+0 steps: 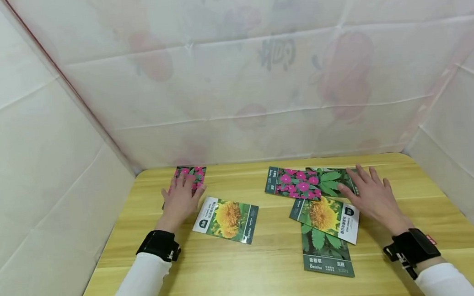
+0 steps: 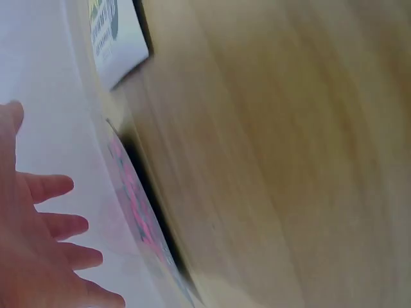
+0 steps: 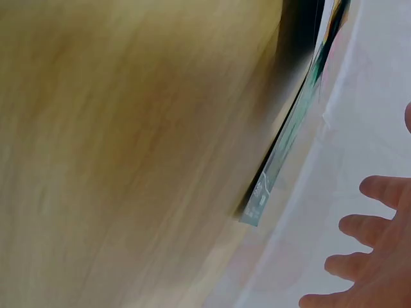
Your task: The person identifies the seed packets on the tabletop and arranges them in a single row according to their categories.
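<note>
My left hand point(image 1: 180, 203), fingers spread, hovers over a seed packet with pink flowers point(image 1: 199, 174) at the back left; a gap shows beneath it in the left wrist view. To its right lies a yellow-flower packet point(image 1: 228, 219). At right, my right hand point(image 1: 374, 198) is held with spread fingers above the right end of a green-leaf packet point(image 1: 332, 180). Another pink-flower packet point(image 1: 299, 183) overlaps that one's left side. Below them a second yellow-flower packet point(image 1: 324, 216) lies slanted across another green-leaf packet point(image 1: 327, 254). Neither hand grips anything.
The packets lie on a wooden table point(image 1: 246, 275) with light grain. Pale printed sheeting point(image 1: 224, 84) rises behind its far edge, and white sheets stand on the left point(image 1: 37, 180) and right point(image 1: 464, 150). Black bands circle both wrists.
</note>
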A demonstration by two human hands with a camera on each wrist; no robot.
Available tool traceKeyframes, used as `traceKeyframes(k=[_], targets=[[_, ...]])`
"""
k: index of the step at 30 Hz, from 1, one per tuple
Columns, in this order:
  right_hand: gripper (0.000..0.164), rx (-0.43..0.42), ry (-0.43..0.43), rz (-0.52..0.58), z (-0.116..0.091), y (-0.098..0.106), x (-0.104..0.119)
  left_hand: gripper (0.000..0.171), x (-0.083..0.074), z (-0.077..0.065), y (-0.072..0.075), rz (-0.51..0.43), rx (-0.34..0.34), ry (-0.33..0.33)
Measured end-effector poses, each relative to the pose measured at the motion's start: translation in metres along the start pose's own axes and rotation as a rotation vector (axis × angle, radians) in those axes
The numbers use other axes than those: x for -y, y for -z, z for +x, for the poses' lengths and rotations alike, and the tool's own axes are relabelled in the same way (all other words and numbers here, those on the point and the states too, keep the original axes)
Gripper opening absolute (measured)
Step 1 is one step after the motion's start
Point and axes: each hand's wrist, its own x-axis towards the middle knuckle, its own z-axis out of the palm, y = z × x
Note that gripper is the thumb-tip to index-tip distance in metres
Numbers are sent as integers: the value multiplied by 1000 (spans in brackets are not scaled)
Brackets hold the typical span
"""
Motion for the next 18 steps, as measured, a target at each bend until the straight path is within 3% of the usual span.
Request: traceKeyframes(k=[11, 18], targets=[[79, 2, -7, -6, -3, -2, 0, 78, 22, 9, 5, 20, 36, 163], [79, -9, -6, -11, -5, -5, -1, 86, 29, 7, 3, 68, 37, 202]])
